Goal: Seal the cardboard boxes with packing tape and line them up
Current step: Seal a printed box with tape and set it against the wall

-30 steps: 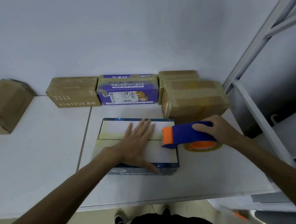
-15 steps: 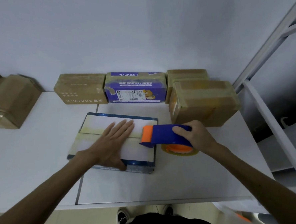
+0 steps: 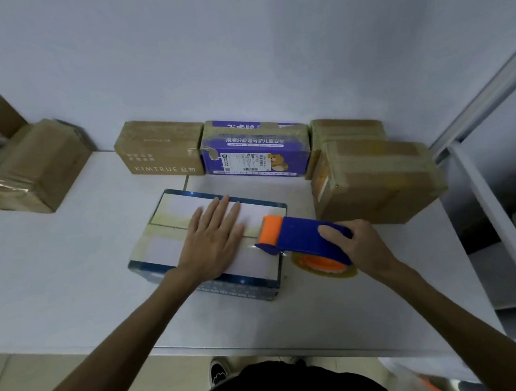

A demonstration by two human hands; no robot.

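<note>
Table [image 3: 74,282]: tape dispenser [image 3: 301,238] still on box [image 3: 169,249].

You'll read "KIMTRUE 且初" on the brown box [image 3: 160,153], just left of the purple box [image 3: 255,153]. Purple box front: "用满分标准守护儿童安全". Its barcode label [image 3: 244,161] is too small to read.

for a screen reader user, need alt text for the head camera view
A person's left hand presses flat on a white-topped box on a white table while the right hand grips a blue and orange tape dispenser at the box's right end. A purple box and brown boxes line the wall behind.
</note>
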